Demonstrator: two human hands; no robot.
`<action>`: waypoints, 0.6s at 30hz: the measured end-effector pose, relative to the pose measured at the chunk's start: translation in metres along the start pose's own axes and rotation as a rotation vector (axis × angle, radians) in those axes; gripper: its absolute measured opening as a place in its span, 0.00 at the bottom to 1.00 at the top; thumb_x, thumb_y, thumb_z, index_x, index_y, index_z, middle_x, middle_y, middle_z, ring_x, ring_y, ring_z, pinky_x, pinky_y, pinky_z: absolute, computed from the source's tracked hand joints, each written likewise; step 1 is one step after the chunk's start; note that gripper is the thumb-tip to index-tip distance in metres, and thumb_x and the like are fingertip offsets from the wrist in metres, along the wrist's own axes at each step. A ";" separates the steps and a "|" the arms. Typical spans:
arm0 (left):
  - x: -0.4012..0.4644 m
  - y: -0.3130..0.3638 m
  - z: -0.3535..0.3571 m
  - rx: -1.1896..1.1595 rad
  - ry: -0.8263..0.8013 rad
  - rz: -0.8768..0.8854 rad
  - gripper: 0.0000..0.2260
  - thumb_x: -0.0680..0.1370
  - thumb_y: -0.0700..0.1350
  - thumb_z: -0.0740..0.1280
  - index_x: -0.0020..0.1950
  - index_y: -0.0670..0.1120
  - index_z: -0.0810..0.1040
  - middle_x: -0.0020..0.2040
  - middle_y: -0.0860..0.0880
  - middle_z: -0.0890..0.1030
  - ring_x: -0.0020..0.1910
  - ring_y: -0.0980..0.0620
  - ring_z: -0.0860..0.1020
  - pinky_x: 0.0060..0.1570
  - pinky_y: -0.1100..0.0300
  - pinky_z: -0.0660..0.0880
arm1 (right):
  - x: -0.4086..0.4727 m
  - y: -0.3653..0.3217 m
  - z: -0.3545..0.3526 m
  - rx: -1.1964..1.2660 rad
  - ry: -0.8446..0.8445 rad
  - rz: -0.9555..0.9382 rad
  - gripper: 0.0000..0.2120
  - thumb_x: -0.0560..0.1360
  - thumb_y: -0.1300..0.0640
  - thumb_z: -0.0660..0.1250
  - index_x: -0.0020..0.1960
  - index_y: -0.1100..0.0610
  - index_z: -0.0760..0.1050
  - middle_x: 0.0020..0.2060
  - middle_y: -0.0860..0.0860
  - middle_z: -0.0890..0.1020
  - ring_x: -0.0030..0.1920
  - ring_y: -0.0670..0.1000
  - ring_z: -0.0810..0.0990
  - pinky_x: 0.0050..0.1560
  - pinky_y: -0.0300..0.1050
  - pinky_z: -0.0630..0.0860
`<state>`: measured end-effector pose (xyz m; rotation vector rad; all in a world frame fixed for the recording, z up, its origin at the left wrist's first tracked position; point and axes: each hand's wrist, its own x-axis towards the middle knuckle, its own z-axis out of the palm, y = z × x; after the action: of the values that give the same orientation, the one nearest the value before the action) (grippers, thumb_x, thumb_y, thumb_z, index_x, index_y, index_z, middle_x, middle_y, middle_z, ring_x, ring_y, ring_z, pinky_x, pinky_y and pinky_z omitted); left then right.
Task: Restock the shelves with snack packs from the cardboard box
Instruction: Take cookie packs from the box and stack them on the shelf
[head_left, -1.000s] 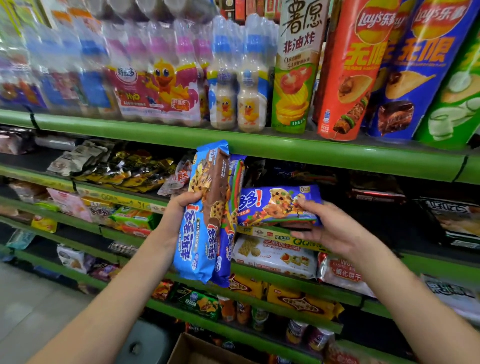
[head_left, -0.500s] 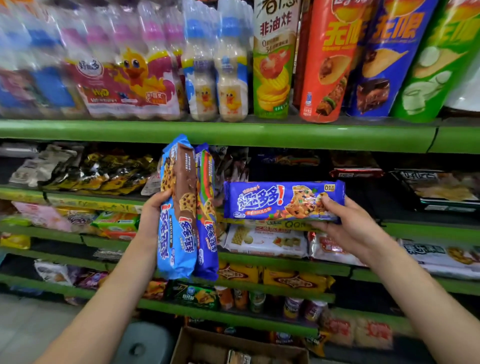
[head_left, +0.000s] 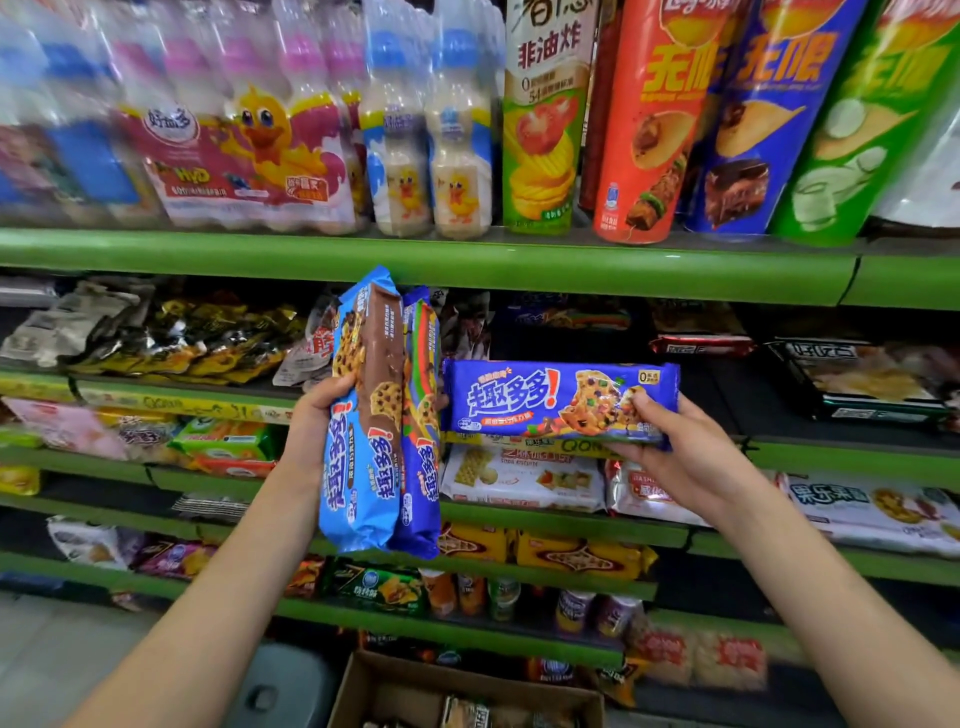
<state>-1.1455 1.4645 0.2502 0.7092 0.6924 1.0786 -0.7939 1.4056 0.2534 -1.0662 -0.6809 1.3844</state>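
Holding two cookie packs (head_left: 382, 415) standing up, our left hand (head_left: 311, 421) wraps its fingers round them. Our right hand (head_left: 670, 447) pinches one dark blue cookie pack (head_left: 550, 400) lying flat, in front of the green shelf (head_left: 779, 449). Down low we see the cardboard box (head_left: 410, 680), open, with a few packs inside. Tall chip tubes (head_left: 649, 119) stand up top.

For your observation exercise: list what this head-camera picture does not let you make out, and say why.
- Cardboard box: cut off by the bottom edge, so its contents are mostly unseen.
- Left hand: its fingers are hidden behind the two upright cookie packs.
- Bottle packs on the top shelf: blurred, labels unreadable.
- Chip tubes: tops cut off by the upper edge.
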 end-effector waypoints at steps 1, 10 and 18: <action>-0.001 0.000 0.001 -0.004 0.006 -0.003 0.18 0.69 0.51 0.67 0.54 0.42 0.81 0.43 0.46 0.85 0.38 0.47 0.84 0.43 0.53 0.82 | 0.000 0.000 0.001 0.003 0.001 0.003 0.14 0.79 0.58 0.66 0.64 0.58 0.75 0.56 0.58 0.85 0.57 0.56 0.85 0.50 0.51 0.84; -0.003 0.007 0.002 0.058 0.030 -0.066 0.28 0.66 0.55 0.71 0.62 0.41 0.76 0.49 0.45 0.82 0.44 0.46 0.81 0.48 0.51 0.79 | -0.001 -0.004 0.004 0.014 -0.033 -0.007 0.11 0.80 0.57 0.66 0.61 0.57 0.76 0.52 0.56 0.87 0.54 0.55 0.86 0.45 0.48 0.84; -0.001 0.010 -0.010 0.028 0.051 -0.037 0.17 0.69 0.54 0.66 0.50 0.43 0.79 0.36 0.48 0.84 0.32 0.50 0.83 0.34 0.57 0.82 | 0.033 -0.025 -0.006 0.085 0.150 -0.031 0.03 0.82 0.62 0.64 0.54 0.61 0.74 0.45 0.57 0.86 0.45 0.54 0.87 0.37 0.51 0.85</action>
<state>-1.1591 1.4685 0.2526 0.6921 0.7629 1.0580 -0.7739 1.4402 0.2666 -1.0755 -0.5223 1.2809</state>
